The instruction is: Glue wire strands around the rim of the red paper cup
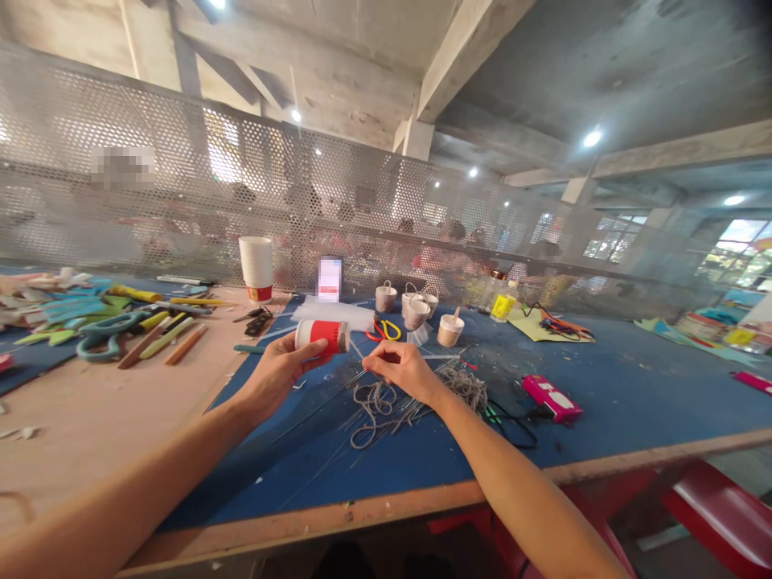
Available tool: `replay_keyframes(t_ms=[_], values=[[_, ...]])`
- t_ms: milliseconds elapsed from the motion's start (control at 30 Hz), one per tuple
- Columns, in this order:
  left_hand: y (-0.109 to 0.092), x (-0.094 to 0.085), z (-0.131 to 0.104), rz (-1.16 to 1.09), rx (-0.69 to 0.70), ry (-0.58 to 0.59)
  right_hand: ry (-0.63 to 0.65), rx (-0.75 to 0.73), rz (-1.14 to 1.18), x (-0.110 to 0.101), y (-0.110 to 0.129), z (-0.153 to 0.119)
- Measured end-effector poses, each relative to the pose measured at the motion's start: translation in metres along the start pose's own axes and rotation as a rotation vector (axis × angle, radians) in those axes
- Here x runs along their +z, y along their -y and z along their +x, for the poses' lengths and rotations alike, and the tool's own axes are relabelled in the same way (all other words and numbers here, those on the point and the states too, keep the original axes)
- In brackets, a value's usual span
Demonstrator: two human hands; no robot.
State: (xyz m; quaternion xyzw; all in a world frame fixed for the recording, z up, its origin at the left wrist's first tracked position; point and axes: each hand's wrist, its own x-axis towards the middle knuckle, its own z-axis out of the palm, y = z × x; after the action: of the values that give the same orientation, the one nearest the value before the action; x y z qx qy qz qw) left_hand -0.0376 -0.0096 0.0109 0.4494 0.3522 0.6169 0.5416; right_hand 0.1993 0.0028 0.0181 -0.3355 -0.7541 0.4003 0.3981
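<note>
Above the blue table mat, my left hand (285,366) holds a red and white paper cup (326,337) on its side. The cup's right end is wrapped in grey cord. My right hand (401,366) pinches the cord (356,349) that runs off that end. Below my right hand lie loose grey cord (375,406) and thin wires, with a tangled cord bundle (467,388) to the right. Behind are several small cups with cord handles (416,312), a cup with a stick (449,330) and yellow and red scissors (386,330).
A tall stack of paper cups (256,265) and a phone (330,277) stand at the back. Blue-handled scissors (100,338) and tools lie left. A magenta device (551,398) with a black cable lies right. A perforated metal screen (338,201) rises behind the table.
</note>
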Motion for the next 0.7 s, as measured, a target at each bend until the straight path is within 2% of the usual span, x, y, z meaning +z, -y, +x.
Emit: replay_keyframes(t_ms=[100,300,500,700], values=[[0.001,-0.002,0.001,-0.018,-0.003,-0.007,0.059,0.012,-0.017,0.002,0.002,-0.002],[0.001,-0.001,0.002,-0.044,0.003,-0.023,0.072,-0.021,-0.084,0.005,0.003,-0.003],[0.003,0.001,0.000,0.015,-0.018,-0.003,-0.078,-0.068,-0.052,0.004,-0.001,0.000],[0.003,0.008,-0.005,0.096,-0.023,0.025,-0.073,-0.012,0.064,0.009,-0.007,0.004]])
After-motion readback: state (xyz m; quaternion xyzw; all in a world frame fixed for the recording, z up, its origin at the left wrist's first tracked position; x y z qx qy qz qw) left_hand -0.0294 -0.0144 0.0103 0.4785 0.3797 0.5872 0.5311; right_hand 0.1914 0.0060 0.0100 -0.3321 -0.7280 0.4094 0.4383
